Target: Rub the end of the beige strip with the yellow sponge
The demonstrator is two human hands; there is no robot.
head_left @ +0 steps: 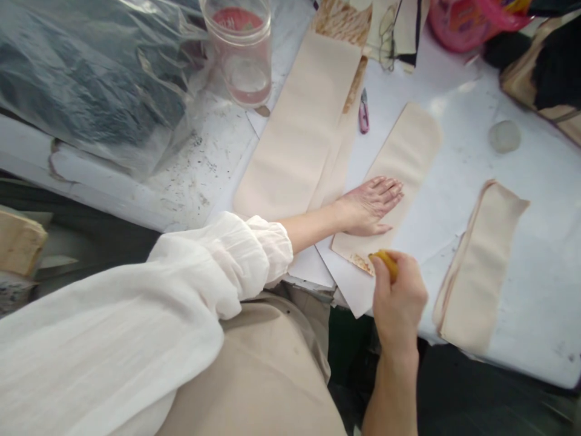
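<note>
My left hand [370, 204] lies flat, fingers spread, on a long beige strip of material [403, 160] that rests on a white sheet on the table. It presses the strip down near its near end. My right hand [398, 300] is closed around a small yellow piece [387, 261], held against the strip's near edge, where a brownish patterned patch [362, 262] shows. A loose white sleeve covers my left arm.
A stack of larger beige strips [295, 130] lies to the left, another beige stack [476, 266] to the right. A clear glass jar [240, 51] stands at the back, with a small pink clipper [364, 112], a grey round lump [504, 135] and a plastic-wrapped bundle [91, 72].
</note>
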